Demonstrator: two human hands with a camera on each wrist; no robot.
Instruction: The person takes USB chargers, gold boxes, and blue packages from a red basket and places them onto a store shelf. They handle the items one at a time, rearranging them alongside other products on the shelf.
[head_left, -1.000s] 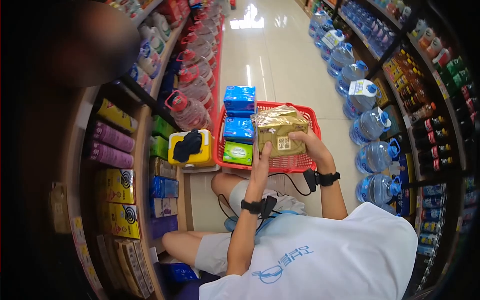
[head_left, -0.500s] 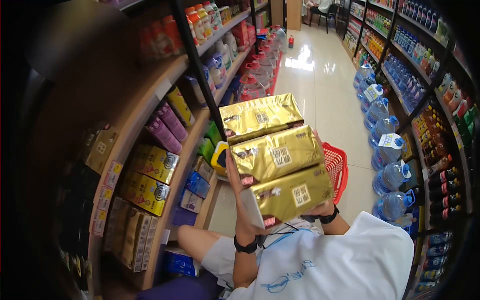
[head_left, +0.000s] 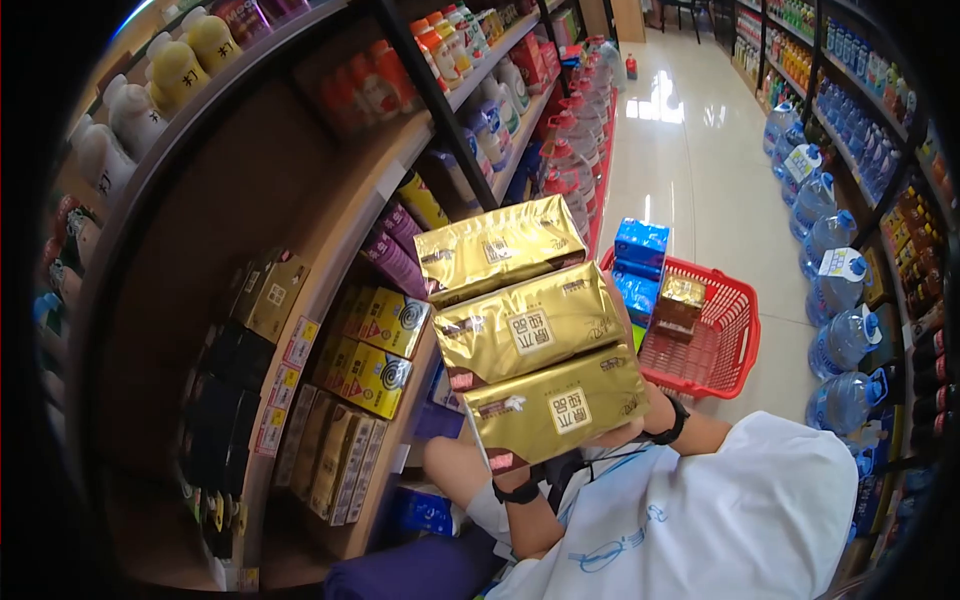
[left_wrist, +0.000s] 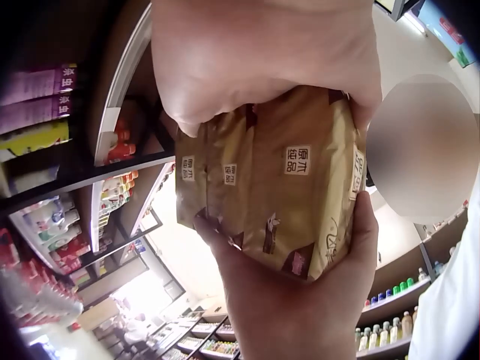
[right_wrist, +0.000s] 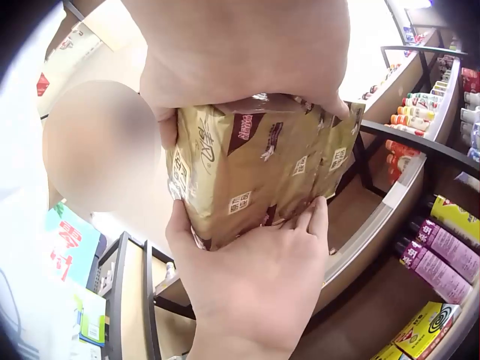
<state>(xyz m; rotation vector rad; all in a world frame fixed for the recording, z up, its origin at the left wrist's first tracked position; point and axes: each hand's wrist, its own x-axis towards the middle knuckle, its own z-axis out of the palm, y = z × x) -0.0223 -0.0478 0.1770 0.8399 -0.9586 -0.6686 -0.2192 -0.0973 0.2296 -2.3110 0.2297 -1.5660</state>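
Observation:
Three gold tissue packs [head_left: 530,330], lined up in a row, are held up between both hands in front of the white shirt. The left hand [left_wrist: 262,56] grips one end of the row, its thumb and fingers on opposite faces in the left wrist view. At the other end the right hand [right_wrist: 240,56] grips the same way. The packs hide most of both hands in the head view, where a bit of the right hand [head_left: 622,432] shows below the nearest pack. Square labels with dark writing mark the packs.
On the left, a shelf board bears another gold pack [head_left: 275,295] beside black packs [head_left: 225,410]. Yellow boxes [head_left: 375,365] stand lower down. A red basket [head_left: 735,375] on the floor holds blue packs [head_left: 640,245] and a gold pack [head_left: 682,300]. Large water bottles [head_left: 840,340] line the right side.
The gold packs have risen from over the basket and come nearer the left shelf, turning their labelled sides up. The head view has swung left, and the gold pack in the basket now shows.

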